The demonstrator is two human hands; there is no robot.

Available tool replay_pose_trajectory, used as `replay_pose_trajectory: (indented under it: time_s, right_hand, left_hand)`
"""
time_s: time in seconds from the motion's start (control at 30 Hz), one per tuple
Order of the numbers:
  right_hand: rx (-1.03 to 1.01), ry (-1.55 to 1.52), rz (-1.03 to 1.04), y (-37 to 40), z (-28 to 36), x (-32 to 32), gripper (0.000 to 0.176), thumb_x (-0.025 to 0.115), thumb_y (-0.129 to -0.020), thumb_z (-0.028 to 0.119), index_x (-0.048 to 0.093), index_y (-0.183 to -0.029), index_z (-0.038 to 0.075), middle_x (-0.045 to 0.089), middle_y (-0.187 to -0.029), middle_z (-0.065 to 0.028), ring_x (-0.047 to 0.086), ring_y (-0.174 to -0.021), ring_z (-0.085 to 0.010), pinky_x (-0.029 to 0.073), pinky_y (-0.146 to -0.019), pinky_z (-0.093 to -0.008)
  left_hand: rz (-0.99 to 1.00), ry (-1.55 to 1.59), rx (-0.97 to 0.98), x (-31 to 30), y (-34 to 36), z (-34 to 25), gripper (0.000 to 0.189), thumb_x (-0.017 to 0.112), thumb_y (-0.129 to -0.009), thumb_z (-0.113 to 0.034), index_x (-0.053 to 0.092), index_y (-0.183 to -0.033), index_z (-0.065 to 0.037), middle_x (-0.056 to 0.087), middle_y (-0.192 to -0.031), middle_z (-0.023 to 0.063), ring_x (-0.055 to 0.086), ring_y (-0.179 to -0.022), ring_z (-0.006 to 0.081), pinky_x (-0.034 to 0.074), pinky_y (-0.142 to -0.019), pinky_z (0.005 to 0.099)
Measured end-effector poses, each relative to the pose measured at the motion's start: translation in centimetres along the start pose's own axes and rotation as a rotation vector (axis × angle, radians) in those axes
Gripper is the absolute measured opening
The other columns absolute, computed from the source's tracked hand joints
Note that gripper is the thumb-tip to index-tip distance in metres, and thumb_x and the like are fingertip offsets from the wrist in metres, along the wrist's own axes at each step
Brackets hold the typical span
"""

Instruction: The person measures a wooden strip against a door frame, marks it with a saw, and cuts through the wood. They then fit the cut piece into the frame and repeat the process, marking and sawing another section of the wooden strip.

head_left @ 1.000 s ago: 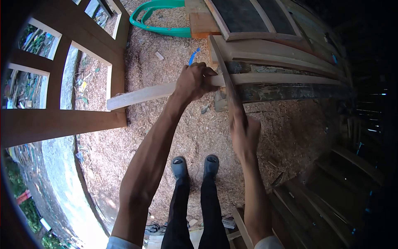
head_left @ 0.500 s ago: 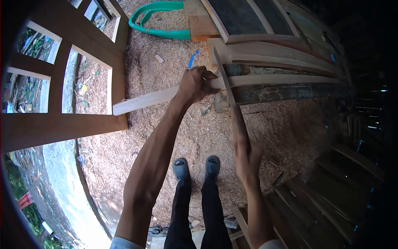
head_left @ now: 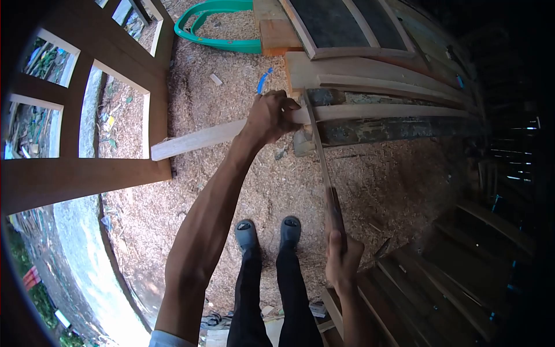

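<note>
1. Head view, the only one we had; we placed everything by the dark beam (head_left: pixel 393 130).
2. We saw the wooden strip (head_left: pixel 370 111) running along the beam's far edge, its free end jutting past the beam's end to the brown frame (head_left: pixel 87 176). Strip touching frame or just overlapping it in view: we couldn't tell.
3. Left hand (head_left: pixel 272 115): we logged it as grasping the strip, fingers wrapped over it, just off the beam's end.
4. Right hand (head_left: pixel 344 260): clenched around the handle of the saw (head_left: pixel 324 165), on the beam's near side, well apart from it.
5. The saw's blade crossed the strip right by the beam's end, tip on the far side. Cut depth was too small for us to read.
6. Step in hand, our judgement: sawing across the strip, right arm drawn back toward the body, so probably near the back of a stroke.
7. Next move, as we judged it, called for a straight push along the same line, with the left hand pinning the strip and its fingers clear of the teeth.
8. Around the beam we noted the green plastic loop (head_left: pixel 222 44) and blue scrap (head_left: pixel 265 80) beyond its end, and the sandals (head_left: pixel 246 234) on the near side, on shavings.
</note>
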State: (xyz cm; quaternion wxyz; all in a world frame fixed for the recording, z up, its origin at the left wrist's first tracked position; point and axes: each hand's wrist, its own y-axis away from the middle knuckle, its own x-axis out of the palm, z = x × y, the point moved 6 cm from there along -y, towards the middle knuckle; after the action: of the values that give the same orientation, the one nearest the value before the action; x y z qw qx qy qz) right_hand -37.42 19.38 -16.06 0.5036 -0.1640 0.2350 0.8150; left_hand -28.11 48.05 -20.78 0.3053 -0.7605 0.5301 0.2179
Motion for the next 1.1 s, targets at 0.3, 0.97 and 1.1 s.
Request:
replay_pose_trajectory:
  time_s: [0.3, 0.97, 1.1]
  right_hand:
    - [-0.021, -0.216, -0.026, -5.5, -2.0, 1.8, 0.045, 0.053, -0.097, 0.03, 0.054, -0.064, -0.001, 0.043, -0.046, -0.0033, 0.043, -0.043, -0.0094, 0.031, -0.042, -0.0324]
    - [0.048, -0.256, -0.041, 2.2, -1.5, -0.7, 0.054, 0.052, -0.096, 0.047, 0.05, -0.061, 0.006, 0.041, -0.05, 0.0039, 0.04, -0.043, -0.0043, 0.026, -0.039, -0.0221]
    - [0.026, -0.213, 0.022, -5.1, -0.5, 2.4, 0.056, 0.052, -0.097, 0.046, 0.047, -0.058, 0.006, 0.04, -0.049, 0.0034, 0.039, -0.041, -0.0053, 0.025, -0.038, -0.0242]
  left_hand:
    - [0.009, -0.1, 0.079, -0.7, 1.4, -0.8, 0.042, 0.082, -0.071, -0.025, 0.069, -0.107, -0.006, 0.064, -0.094, 0.0118, 0.066, -0.085, 0.0308, 0.052, -0.078, 0.0387]
    - [0.098, -0.058, -0.108, -0.8, 2.2, 0.1, 0.046, 0.078, -0.074, -0.033, 0.067, -0.114, -0.013, 0.068, -0.104, 0.0114, 0.066, -0.093, 0.033, 0.052, -0.082, 0.0427]
    - [0.079, -0.074, -0.099, -0.6, 2.4, 0.6, 0.042, 0.077, -0.075, -0.032, 0.067, -0.112, -0.015, 0.068, -0.104, 0.0095, 0.067, -0.091, 0.0313, 0.053, -0.082, 0.0425]
